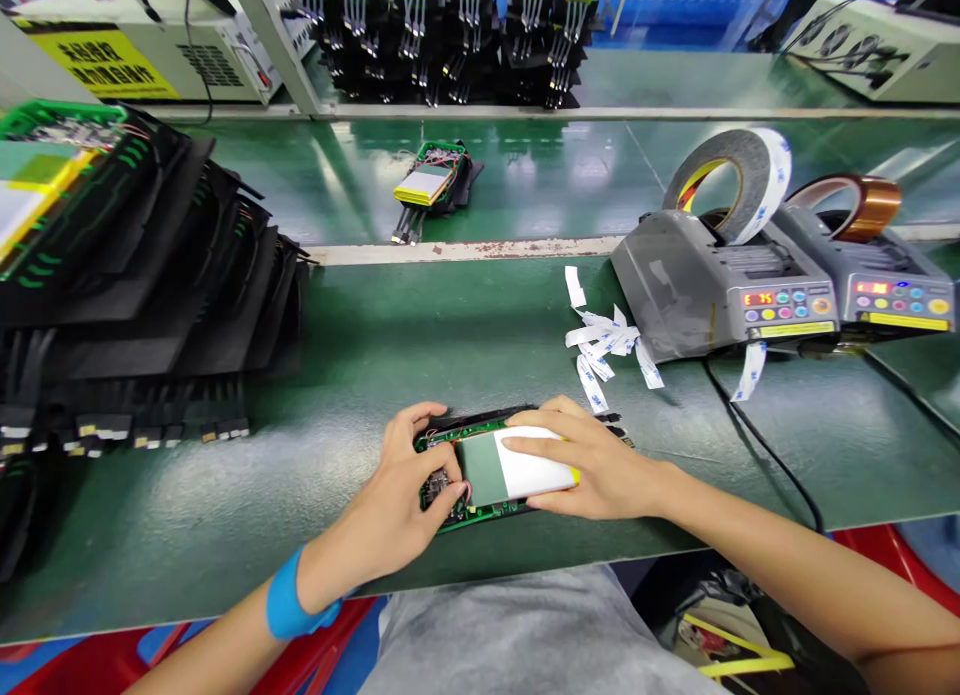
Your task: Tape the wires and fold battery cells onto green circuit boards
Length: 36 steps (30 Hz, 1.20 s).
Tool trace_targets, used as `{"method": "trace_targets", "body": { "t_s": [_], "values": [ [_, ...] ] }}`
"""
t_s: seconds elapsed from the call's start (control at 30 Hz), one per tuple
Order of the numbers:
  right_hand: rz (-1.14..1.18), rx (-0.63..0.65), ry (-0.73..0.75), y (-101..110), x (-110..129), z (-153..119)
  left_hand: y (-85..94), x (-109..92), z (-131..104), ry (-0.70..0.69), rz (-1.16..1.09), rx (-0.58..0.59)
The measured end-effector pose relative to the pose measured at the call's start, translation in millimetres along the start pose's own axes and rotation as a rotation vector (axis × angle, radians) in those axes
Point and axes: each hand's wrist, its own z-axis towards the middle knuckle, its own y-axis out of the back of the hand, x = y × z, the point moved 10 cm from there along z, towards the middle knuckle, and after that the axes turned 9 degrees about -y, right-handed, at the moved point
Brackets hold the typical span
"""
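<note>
In front of me on the bench lies an open black device with a green-edged circuit board (480,518). A flat battery pack (532,462), white with a grey-green part, rests over it. My right hand (581,458) wraps round the pack's right end, fingers on top and thumb along the near side. My left hand (409,485) is at the device's left end, thumb and index finger curled together over the board beside thin reddish wires (468,489). What sits between those fingertips is hidden. A blue band (289,595) is round my left wrist.
Loose white tape strips (604,340) lie beyond my right hand, beside two tape dispensers (720,285) (862,255) with rolls on top. Stacked black devices (150,265) fill the left side. Another device (431,180) lies farther back, and several hang on the rear shelf (450,35).
</note>
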Motion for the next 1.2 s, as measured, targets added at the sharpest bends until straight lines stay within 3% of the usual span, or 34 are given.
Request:
{"method": "trace_targets", "body": {
  "t_s": [0.1, 0.27, 0.37, 0.73, 0.9, 1.2],
  "values": [
    [-0.006, -0.005, 0.009, 0.2, -0.3, 0.0, -3.2, 8.6, -4.5, 0.085, -0.096, -0.106],
    [-0.017, -0.005, 0.026, -1.6, 1.1, -0.5, 0.7, 14.0, -8.3, 0.139, -0.209, -0.397],
    [-0.032, -0.017, 0.031, -3.2, 4.0, -0.8, 1.2, 11.5, -7.1, 0.163, -0.213, -0.474],
    [-0.116, -0.01, -0.039, -18.7, 13.9, 0.9, -3.0, 14.2, -15.2, 0.15, -0.418, -0.478],
    [-0.146, -0.033, -0.026, -19.9, 15.3, 3.5, 0.7, 7.9, -8.6, 0.148, -0.238, -0.482],
    [-0.343, 0.226, -0.083, -39.0, 6.8, 0.1, -1.4, 12.7, -7.7, 0.211, -0.141, -0.486]
  ]
}}
